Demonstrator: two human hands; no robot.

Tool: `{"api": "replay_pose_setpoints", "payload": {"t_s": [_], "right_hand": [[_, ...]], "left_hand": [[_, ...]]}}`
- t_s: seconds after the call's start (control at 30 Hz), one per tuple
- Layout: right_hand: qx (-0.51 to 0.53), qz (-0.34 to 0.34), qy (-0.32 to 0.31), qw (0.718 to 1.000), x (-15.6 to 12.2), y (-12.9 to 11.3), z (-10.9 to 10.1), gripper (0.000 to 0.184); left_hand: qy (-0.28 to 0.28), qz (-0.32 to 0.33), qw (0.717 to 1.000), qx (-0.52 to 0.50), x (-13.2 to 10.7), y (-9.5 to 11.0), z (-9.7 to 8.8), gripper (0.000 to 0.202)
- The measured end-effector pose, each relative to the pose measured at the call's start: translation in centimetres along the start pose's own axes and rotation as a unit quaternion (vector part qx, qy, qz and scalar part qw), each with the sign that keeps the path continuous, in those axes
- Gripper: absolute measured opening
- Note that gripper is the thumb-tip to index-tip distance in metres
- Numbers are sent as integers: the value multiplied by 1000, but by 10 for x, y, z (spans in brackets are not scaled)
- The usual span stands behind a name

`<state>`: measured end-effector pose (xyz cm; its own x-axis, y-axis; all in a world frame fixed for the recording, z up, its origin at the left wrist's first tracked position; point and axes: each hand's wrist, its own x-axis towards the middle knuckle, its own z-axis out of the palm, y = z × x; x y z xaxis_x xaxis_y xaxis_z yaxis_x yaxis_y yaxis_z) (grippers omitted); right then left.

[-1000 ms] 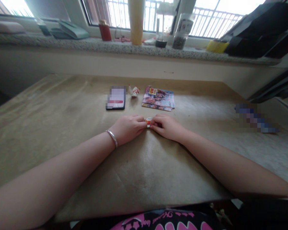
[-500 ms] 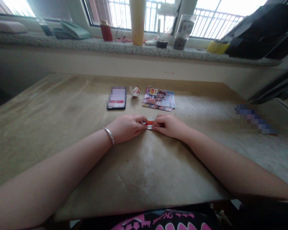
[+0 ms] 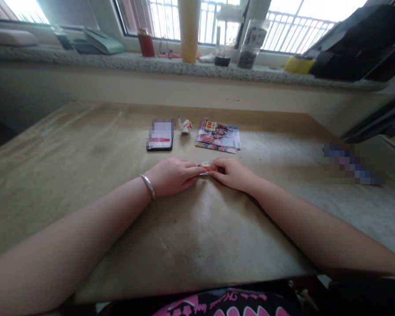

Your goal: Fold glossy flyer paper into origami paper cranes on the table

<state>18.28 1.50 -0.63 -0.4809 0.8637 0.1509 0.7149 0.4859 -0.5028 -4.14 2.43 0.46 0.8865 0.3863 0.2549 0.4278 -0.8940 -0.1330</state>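
A small folded piece of printed paper (image 3: 204,165), white with orange-red, lies low over the table between my two hands. My left hand (image 3: 176,175), below a silver bangle (image 3: 148,186), pinches its left side, with the fingers stretched along it. At its right end my right hand (image 3: 232,172) grips the paper between thumb and curled fingers. Much of the paper is hidden under the fingers. Just beyond the hands lies a stack of glossy printed sheets (image 3: 218,135).
Left of the stack are a crumpled white-and-red paper (image 3: 185,126) and a phone (image 3: 160,135) with a blurred screen. A pixelated bluish item (image 3: 350,164) lies far right on the table (image 3: 197,232). Bottles and jars stand along the stone windowsill (image 3: 171,65).
The paper shows less of its face and looks narrower now. My left fingers have straightened and reach further right over it. My right hand has barely moved.
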Motion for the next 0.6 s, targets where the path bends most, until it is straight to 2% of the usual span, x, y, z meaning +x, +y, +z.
{"api": "replay_pose_setpoints", "payload": {"t_s": [0.1, 0.2, 0.33, 0.6], "right_hand": [[21, 19, 15, 999, -1, 2, 3, 11], [39, 19, 34, 998, -2, 6, 5, 8], [6, -35, 53, 998, -3, 9, 4, 6], [-94, -107, 52, 988, -8, 10, 0, 18]], "left_hand": [[6, 37, 999, 13, -1, -1, 0, 35], [7, 43, 999, 27, 0, 0, 1, 37], [18, 32, 998, 41, 1, 3, 2, 34], [23, 7, 999, 28, 3, 6, 3, 30]]}}
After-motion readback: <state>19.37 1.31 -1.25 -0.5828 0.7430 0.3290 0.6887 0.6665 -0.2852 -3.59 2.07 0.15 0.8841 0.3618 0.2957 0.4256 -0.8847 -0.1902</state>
